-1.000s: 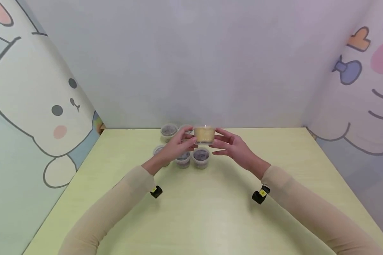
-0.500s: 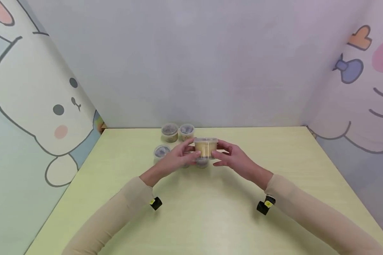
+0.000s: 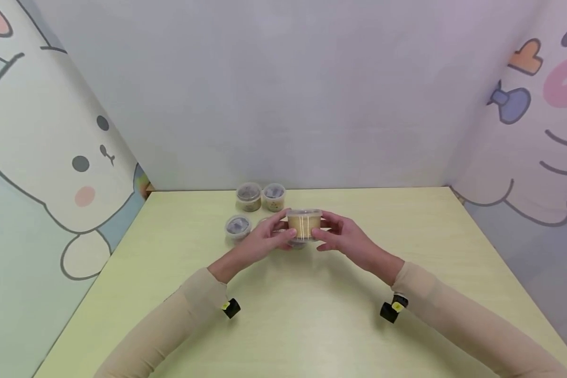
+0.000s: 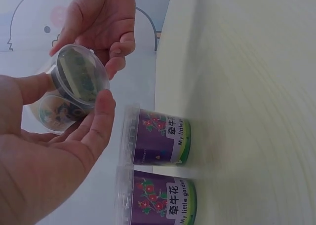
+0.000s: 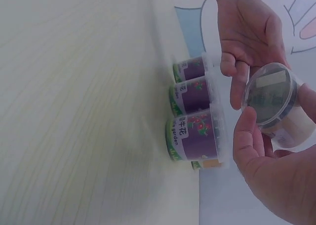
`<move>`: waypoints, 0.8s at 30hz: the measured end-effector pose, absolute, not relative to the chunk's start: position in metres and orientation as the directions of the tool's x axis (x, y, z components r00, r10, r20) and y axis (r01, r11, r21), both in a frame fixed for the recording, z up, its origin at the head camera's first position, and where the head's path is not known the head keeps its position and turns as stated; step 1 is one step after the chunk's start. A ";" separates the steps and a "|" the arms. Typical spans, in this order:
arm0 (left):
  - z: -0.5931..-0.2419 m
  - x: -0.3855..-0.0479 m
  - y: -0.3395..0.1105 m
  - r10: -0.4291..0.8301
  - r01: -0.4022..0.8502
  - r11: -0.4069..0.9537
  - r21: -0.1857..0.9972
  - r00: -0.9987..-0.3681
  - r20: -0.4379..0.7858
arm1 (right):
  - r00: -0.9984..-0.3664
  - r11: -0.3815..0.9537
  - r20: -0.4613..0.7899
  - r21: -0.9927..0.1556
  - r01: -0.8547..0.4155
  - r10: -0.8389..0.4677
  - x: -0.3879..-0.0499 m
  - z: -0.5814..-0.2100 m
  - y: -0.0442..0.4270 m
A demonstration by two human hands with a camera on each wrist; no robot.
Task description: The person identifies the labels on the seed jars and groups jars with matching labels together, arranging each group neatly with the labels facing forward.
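Both hands hold a clear-lidded plastic tub (image 3: 304, 226) with tan sides. My left hand (image 3: 260, 240) grips it from the left and my right hand (image 3: 352, 239) from the right, thumbs on the near side. It is off the table, in front of a front-row tub (image 3: 296, 244) that it mostly hides in the head view. Another front-row tub (image 3: 238, 227) stands left of my left hand. In the left wrist view the held tub's lid (image 4: 79, 74) shows something flat and pale beneath it. Purple-labelled tubs (image 5: 193, 136) reading "garden" stand beside the hands in the right wrist view.
Two more lidded tubs, one (image 3: 249, 197) left of the other (image 3: 273, 197), stand at the back by the grey wall (image 3: 283, 94). The pale wooden table (image 3: 302, 325) stretches toward me. Cartoon-printed panels (image 3: 75, 157) flank both sides.
Both hands have brought the tub lower and nearer to me, most of it in the first half second. The back tubs have come out from behind the left hand; the standing tubs stay put.
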State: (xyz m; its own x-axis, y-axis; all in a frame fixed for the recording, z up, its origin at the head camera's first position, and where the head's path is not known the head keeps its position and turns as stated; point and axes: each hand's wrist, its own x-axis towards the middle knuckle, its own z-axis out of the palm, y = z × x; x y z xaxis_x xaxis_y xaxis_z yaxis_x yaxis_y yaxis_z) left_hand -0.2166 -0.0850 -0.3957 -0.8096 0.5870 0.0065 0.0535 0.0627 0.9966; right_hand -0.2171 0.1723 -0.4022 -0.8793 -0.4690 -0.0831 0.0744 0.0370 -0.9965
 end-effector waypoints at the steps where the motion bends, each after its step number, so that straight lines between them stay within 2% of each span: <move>1: -0.396 -0.216 -0.085 0.587 0.053 0.065 0.996 -0.810 0.005 | -0.879 0.038 -0.085 -0.996 0.076 -0.469 -0.217 -0.402 0.172; 18: -0.393 -0.218 -0.086 0.599 0.049 0.074 0.996 -0.800 -0.005 | -0.893 0.055 -0.100 -0.995 0.084 -0.438 -0.215 -0.400 0.173; 24: -0.393 -0.218 -0.087 0.586 0.041 0.066 0.997 -0.810 -0.006 | -0.886 0.009 -0.104 -0.994 0.112 -0.451 -0.214 -0.400 0.173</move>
